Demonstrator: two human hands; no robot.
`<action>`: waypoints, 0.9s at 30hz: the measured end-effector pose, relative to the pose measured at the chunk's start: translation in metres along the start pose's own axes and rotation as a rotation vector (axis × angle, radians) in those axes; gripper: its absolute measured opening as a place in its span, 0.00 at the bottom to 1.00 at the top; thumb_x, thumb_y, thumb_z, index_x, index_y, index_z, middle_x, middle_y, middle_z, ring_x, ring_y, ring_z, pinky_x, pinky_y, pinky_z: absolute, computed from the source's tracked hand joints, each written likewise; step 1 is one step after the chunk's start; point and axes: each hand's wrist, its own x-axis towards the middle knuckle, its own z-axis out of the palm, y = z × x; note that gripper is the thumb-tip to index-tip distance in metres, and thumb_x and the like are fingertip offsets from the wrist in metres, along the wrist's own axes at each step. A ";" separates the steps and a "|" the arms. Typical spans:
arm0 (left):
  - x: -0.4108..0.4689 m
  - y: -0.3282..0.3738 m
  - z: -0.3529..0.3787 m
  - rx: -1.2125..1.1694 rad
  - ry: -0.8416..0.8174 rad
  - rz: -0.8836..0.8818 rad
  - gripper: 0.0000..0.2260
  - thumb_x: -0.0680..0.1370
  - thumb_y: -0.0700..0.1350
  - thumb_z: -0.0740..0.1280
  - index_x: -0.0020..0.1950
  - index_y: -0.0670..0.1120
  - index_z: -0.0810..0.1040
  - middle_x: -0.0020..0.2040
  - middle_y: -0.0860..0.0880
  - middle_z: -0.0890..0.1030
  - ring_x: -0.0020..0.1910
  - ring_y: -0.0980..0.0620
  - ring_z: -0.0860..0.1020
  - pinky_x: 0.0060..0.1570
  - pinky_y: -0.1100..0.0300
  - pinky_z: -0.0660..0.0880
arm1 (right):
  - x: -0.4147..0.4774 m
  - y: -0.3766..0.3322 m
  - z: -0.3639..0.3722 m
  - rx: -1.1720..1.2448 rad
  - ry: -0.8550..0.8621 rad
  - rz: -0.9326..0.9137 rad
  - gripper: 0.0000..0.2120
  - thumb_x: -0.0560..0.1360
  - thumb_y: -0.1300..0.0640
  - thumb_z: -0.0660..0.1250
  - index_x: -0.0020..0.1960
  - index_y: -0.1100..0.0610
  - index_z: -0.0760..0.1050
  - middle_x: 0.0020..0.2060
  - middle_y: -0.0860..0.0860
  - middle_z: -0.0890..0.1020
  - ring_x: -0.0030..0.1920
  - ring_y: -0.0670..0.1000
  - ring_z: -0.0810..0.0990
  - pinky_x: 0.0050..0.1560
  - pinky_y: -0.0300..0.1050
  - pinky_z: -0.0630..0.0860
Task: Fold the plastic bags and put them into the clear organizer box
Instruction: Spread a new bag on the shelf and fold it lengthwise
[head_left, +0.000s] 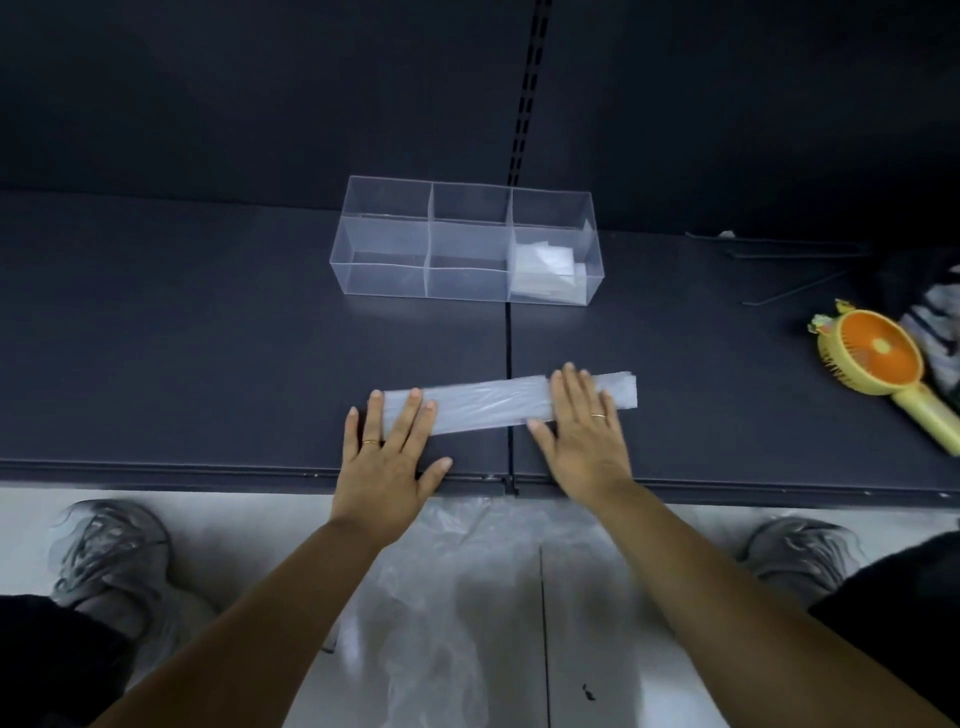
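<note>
Plastic bag is only a long strip so far, your left hand and right hand pressing it, fingers spread. The box has folded ones in its right cell; loose ones wait near you.

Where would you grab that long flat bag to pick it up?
Probably its right end, pinched from the right. The bag lies as a long flat strip on the shelf; the left hand covers its left end, while the right end pokes out bare past the right hand.
</note>
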 end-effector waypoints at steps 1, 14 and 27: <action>0.000 0.000 0.001 0.007 0.001 0.000 0.34 0.75 0.65 0.29 0.78 0.52 0.42 0.79 0.51 0.48 0.77 0.39 0.45 0.74 0.41 0.42 | -0.002 0.018 -0.003 0.004 0.012 0.048 0.33 0.80 0.39 0.43 0.78 0.55 0.40 0.78 0.50 0.42 0.77 0.50 0.38 0.74 0.48 0.34; 0.004 -0.005 0.003 0.019 -0.001 0.016 0.36 0.75 0.67 0.29 0.78 0.52 0.45 0.79 0.50 0.51 0.77 0.39 0.47 0.74 0.39 0.43 | 0.033 0.075 -0.052 0.330 0.119 0.186 0.05 0.75 0.54 0.69 0.45 0.56 0.79 0.52 0.51 0.72 0.55 0.52 0.69 0.58 0.45 0.63; -0.002 0.141 -0.031 -0.502 0.096 0.211 0.44 0.75 0.63 0.64 0.78 0.47 0.41 0.79 0.50 0.41 0.77 0.53 0.38 0.72 0.59 0.33 | -0.036 0.079 -0.112 1.138 -0.503 0.346 0.07 0.74 0.67 0.68 0.47 0.58 0.74 0.29 0.52 0.77 0.28 0.45 0.75 0.33 0.37 0.73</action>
